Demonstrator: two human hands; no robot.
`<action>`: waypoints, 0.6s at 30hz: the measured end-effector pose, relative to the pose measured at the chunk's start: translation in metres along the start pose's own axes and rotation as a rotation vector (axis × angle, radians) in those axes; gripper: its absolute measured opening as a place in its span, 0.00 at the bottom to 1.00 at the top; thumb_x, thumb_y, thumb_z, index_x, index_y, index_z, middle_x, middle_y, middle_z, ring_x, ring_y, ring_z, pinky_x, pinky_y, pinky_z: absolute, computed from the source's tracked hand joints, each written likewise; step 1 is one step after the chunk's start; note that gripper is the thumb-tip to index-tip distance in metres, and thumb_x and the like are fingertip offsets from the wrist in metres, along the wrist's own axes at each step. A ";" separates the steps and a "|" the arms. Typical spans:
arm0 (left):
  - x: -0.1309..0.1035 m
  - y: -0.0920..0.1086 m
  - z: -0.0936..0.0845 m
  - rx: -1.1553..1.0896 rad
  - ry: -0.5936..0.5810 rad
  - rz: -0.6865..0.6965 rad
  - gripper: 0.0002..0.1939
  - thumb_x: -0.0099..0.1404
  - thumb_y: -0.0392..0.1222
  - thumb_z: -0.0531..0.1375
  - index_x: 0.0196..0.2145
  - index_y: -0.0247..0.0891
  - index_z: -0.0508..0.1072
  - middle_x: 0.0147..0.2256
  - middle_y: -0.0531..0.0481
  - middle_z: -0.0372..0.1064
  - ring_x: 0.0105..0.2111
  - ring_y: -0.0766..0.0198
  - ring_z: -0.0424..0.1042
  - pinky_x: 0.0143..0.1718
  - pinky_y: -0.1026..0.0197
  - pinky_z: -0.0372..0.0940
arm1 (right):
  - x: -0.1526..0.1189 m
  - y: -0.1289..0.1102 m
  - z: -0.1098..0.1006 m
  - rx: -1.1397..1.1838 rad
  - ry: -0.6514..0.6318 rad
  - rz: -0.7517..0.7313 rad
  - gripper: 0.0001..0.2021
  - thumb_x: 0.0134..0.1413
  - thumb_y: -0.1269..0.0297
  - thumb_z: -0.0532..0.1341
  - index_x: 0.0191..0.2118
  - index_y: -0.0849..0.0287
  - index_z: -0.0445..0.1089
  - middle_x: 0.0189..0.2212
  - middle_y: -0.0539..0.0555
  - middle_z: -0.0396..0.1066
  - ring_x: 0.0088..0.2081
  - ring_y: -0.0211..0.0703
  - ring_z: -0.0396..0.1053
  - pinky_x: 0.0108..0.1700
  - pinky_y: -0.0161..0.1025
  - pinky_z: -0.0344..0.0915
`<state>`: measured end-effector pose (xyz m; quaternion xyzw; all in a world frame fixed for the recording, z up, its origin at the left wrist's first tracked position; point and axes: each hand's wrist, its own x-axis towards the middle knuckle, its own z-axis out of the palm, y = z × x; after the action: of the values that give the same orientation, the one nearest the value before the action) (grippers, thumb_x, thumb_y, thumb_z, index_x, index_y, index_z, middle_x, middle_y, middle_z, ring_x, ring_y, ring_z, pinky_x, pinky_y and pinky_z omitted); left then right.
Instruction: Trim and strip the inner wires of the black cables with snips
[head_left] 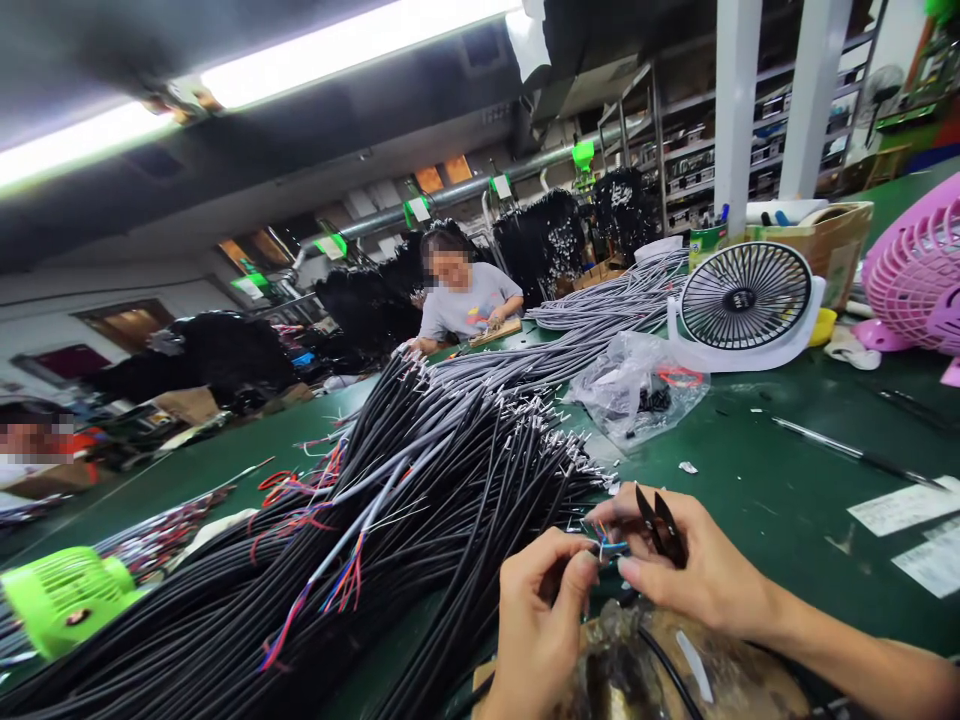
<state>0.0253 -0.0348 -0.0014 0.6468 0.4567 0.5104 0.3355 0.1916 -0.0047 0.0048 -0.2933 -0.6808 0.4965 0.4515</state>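
My left hand pinches thin coloured wires, blue and white among them, between thumb and fingertips. Across from it, my right hand is closed, its fingertips at the same wires, with a pair of black snips tucked in the fingers, blades pointing up. Below the hands a black cable runs over a brown, tape-wrapped block. Beside my left hand lies a large bundle of black cables with white-tipped ends.
Grey cables stretch across the green table. A plastic bag, a white fan, a pink fan, a pen and paper slips lie right. A green fan stands left. A co-worker sits opposite.
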 end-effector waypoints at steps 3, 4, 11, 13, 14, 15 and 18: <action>-0.001 -0.001 0.002 -0.014 -0.007 -0.037 0.12 0.63 0.44 0.57 0.27 0.34 0.72 0.20 0.54 0.61 0.19 0.69 0.58 0.20 0.68 0.53 | 0.001 0.002 0.002 -0.098 0.087 -0.034 0.09 0.48 0.64 0.62 0.36 0.61 0.73 0.19 0.45 0.56 0.21 0.34 0.53 0.23 0.32 0.52; -0.001 -0.001 0.003 -0.027 -0.012 -0.055 0.12 0.63 0.45 0.57 0.27 0.34 0.71 0.20 0.54 0.60 0.19 0.70 0.57 0.19 0.69 0.53 | 0.001 0.002 0.003 -0.131 0.118 -0.049 0.08 0.49 0.63 0.62 0.34 0.61 0.74 0.19 0.47 0.60 0.22 0.35 0.56 0.24 0.33 0.55; 0.000 -0.001 0.007 -0.150 -0.018 -0.189 0.17 0.64 0.51 0.55 0.26 0.34 0.67 0.17 0.57 0.57 0.14 0.74 0.52 0.15 0.71 0.49 | -0.001 0.006 0.009 -0.191 0.190 -0.232 0.07 0.54 0.66 0.60 0.32 0.61 0.74 0.25 0.53 0.71 0.28 0.39 0.68 0.31 0.36 0.64; 0.000 0.000 0.008 -0.160 -0.011 -0.190 0.17 0.63 0.51 0.55 0.26 0.34 0.67 0.17 0.57 0.56 0.14 0.74 0.51 0.14 0.71 0.48 | -0.003 0.007 0.010 -0.209 0.192 -0.252 0.06 0.54 0.67 0.60 0.33 0.60 0.74 0.26 0.53 0.72 0.28 0.40 0.68 0.31 0.36 0.65; -0.001 0.000 0.008 -0.160 -0.007 -0.187 0.17 0.63 0.52 0.55 0.26 0.34 0.68 0.17 0.58 0.56 0.14 0.74 0.51 0.14 0.71 0.48 | -0.003 0.007 0.010 -0.222 0.190 -0.248 0.06 0.53 0.66 0.61 0.34 0.60 0.74 0.27 0.53 0.72 0.27 0.39 0.68 0.29 0.35 0.64; -0.001 0.001 0.008 -0.161 -0.005 -0.184 0.17 0.63 0.52 0.55 0.26 0.34 0.68 0.16 0.58 0.55 0.14 0.74 0.51 0.14 0.71 0.49 | -0.004 0.007 0.010 -0.234 0.186 -0.238 0.06 0.53 0.66 0.61 0.36 0.60 0.74 0.27 0.53 0.72 0.25 0.38 0.66 0.27 0.35 0.64; -0.002 0.002 0.008 -0.162 -0.008 -0.186 0.17 0.63 0.52 0.56 0.27 0.34 0.68 0.16 0.58 0.56 0.14 0.74 0.52 0.14 0.71 0.49 | -0.004 0.007 0.010 -0.273 0.196 -0.228 0.08 0.51 0.65 0.63 0.38 0.58 0.74 0.24 0.51 0.71 0.20 0.35 0.62 0.23 0.34 0.62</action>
<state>0.0337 -0.0367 -0.0023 0.5745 0.4705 0.5097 0.4345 0.1838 -0.0095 -0.0041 -0.3199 -0.7234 0.3143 0.5250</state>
